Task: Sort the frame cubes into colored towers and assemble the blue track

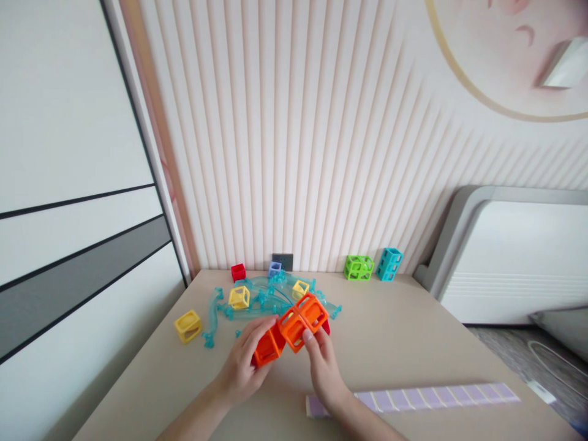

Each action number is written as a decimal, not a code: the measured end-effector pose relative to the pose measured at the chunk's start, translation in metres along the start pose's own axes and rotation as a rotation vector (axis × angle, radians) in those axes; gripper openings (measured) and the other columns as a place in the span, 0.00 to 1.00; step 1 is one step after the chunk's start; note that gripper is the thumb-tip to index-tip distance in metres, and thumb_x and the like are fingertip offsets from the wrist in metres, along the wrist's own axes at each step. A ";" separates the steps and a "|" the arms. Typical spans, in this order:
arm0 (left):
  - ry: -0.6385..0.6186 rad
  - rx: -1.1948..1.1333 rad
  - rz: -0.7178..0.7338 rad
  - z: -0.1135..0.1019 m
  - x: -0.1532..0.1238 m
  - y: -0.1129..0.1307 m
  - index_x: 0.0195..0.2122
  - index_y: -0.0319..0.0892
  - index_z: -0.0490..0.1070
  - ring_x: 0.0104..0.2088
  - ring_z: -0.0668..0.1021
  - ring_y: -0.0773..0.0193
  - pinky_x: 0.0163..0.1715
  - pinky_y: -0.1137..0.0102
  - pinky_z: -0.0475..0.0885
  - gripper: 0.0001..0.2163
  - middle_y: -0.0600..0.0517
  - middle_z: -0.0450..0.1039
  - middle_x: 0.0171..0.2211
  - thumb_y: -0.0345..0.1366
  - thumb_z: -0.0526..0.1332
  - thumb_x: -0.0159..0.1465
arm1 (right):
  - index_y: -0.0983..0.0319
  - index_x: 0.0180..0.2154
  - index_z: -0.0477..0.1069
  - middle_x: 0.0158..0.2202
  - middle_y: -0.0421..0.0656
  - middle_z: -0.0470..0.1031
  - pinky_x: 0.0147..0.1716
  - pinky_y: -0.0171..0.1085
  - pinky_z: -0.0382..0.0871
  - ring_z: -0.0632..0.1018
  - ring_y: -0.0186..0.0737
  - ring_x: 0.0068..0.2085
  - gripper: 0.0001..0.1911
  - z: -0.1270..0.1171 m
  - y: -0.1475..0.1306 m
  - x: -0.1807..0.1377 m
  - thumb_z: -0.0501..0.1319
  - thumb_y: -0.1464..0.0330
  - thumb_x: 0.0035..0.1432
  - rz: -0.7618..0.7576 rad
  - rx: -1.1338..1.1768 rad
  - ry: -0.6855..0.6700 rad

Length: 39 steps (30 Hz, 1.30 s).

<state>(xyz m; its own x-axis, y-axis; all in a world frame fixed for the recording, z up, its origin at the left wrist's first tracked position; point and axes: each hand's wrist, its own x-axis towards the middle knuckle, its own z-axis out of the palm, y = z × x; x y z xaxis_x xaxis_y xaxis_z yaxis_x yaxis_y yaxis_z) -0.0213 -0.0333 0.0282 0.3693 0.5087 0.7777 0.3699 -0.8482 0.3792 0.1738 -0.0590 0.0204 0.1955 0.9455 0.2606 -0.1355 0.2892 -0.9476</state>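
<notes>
My left hand [239, 362] is closed around a single orange cube block [268, 346] with open, frame-like sides. Two joined orange cube blocks [294, 327] are gripped by my right hand [325, 370], its thumb pressed on their near face. The single cube's upper corner meets the pair, or nearly so; whether they are linked I cannot tell. Part of a red block [326, 326] peeks out behind the pair at the right. Both hands are above the middle of the table.
Clear teal track pieces [264, 299] lie behind my hands. Around them are yellow cubes [187, 326], a red cube [238, 272] and a blue-violet cube [274, 268]. Joined green blocks [358, 267] and a teal stack [389, 264] stand by the wall. A purple strip [413, 399] lies near right.
</notes>
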 end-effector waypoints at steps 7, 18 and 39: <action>0.113 -0.161 -0.049 -0.005 -0.005 -0.004 0.60 0.46 0.65 0.52 0.80 0.51 0.50 0.60 0.78 0.22 0.41 0.77 0.52 0.37 0.64 0.65 | 0.59 0.45 0.77 0.42 0.46 0.82 0.41 0.41 0.76 0.80 0.49 0.41 0.22 -0.020 -0.012 0.011 0.59 0.49 0.63 -0.111 -0.137 0.051; 0.087 -0.929 -0.531 -0.009 -0.010 -0.006 0.53 0.47 0.73 0.52 0.79 0.45 0.46 0.55 0.78 0.27 0.41 0.75 0.54 0.60 0.61 0.61 | 0.53 0.56 0.70 0.46 0.46 0.72 0.47 0.44 0.76 0.77 0.49 0.46 0.26 -0.015 -0.031 0.000 0.65 0.69 0.56 -0.507 -0.609 -0.289; -0.054 -1.380 -0.714 -0.011 -0.011 -0.007 0.48 0.48 0.81 0.49 0.80 0.51 0.53 0.56 0.73 0.18 0.46 0.81 0.48 0.51 0.63 0.63 | 0.56 0.52 0.75 0.33 0.44 0.68 0.32 0.41 0.68 0.68 0.44 0.34 0.19 -0.018 -0.027 0.009 0.65 0.69 0.57 -0.857 -1.135 -0.170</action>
<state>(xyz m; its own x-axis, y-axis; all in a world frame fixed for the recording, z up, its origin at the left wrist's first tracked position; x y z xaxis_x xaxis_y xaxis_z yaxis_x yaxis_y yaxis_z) -0.0375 -0.0349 0.0223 0.5053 0.8306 0.2341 -0.5558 0.1057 0.8246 0.1967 -0.0610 0.0453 -0.3089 0.5732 0.7590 0.8144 0.5716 -0.1003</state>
